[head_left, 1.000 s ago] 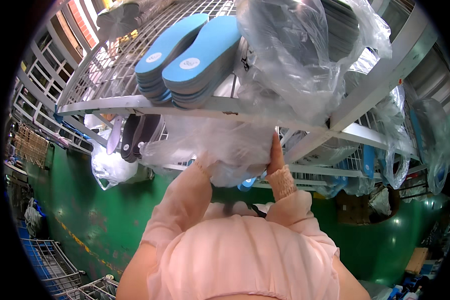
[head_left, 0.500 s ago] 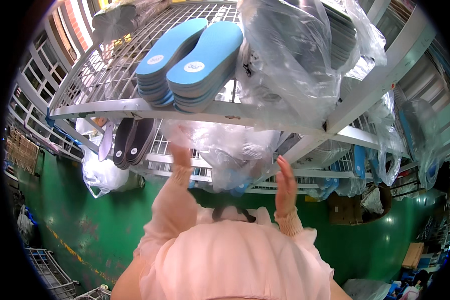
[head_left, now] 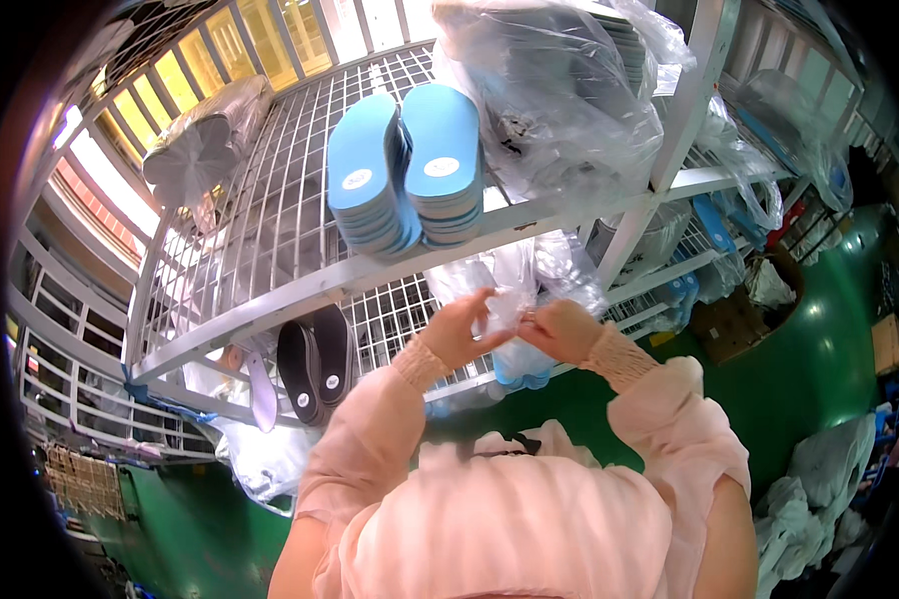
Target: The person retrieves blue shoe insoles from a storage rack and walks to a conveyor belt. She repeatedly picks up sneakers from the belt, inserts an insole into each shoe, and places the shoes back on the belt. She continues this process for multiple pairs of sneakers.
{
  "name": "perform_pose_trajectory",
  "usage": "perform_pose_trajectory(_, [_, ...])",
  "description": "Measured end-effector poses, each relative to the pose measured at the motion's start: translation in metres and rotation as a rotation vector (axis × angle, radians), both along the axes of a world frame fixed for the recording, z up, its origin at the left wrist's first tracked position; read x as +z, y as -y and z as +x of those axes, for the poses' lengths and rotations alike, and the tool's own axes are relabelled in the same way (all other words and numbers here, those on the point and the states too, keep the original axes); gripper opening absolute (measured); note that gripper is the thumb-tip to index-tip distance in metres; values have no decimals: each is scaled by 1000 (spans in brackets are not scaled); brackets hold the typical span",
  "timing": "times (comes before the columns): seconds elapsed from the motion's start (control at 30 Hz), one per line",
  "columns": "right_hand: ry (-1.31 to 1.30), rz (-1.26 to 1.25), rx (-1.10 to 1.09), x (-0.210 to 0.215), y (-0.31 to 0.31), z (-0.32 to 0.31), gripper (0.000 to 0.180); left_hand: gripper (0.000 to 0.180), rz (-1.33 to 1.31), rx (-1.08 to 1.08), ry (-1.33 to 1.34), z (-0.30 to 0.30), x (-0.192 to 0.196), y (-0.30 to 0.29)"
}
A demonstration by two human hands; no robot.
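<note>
Below the front bar of the upper rack shelf, my two hands meet at a clear plastic bag (head_left: 509, 277). My left hand (head_left: 456, 330) curls its thumb and fingers around a fold of the film. Close beside it, the fingers of my right hand (head_left: 566, 330) are pinched together on the film. The bag's lower part is partly hidden behind my hands. On the shelf above stand two stacks of blue insoles, a left stack (head_left: 365, 160) and a right stack (head_left: 442, 150), each with a white oval label on top.
Black insoles (head_left: 315, 361) and a pale lilac insole (head_left: 262, 391) lean on the lower shelf. Large bagged insoles (head_left: 569, 100) fill the upper shelf's right side, near a white metal post (head_left: 697, 95). A cardboard box (head_left: 734, 324) stands on the green floor.
My hands have come together at the plastic bag; before, they were apart, the right one raised and open. The view has turned, so the rack appears slanted and the insole stacks sit lower.
</note>
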State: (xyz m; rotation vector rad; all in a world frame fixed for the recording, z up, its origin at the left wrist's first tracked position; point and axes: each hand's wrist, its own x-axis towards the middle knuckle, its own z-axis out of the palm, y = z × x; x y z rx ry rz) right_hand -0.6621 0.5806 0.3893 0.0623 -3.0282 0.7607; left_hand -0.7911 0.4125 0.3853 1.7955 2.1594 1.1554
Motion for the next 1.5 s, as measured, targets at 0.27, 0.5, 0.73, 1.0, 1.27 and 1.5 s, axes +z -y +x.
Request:
perform_pose_trajectory(0.27, [491,142,-686,-71,-33,60,32,15,-552,-313,-90,5,-89,0])
perform_pose_trajectory(0.5, [-4,-564,-891,-41,-11,38,29,23,-214,-208,-419,43,-16,2])
perform_pose_trajectory(0.73, [-502,-471,-699,-36,-49,-30,22,34,-118,-150,-612,68,-60,-68])
perform_pose_trajectory(1.0, [-339,-461,-811,-68,-84,-64,47,29,-819,-143,-488,57,-94,-73])
perform_pose_trajectory(1.27, [-31,-1459,-524,-70,-89,-39,41,33,-398,257,981,-21,-170,-20])
perform_pose_trajectory(1.5, [-41,-1559,-474,-72,-79,-47,37,58,448,408,1267,-35,-158,-100])
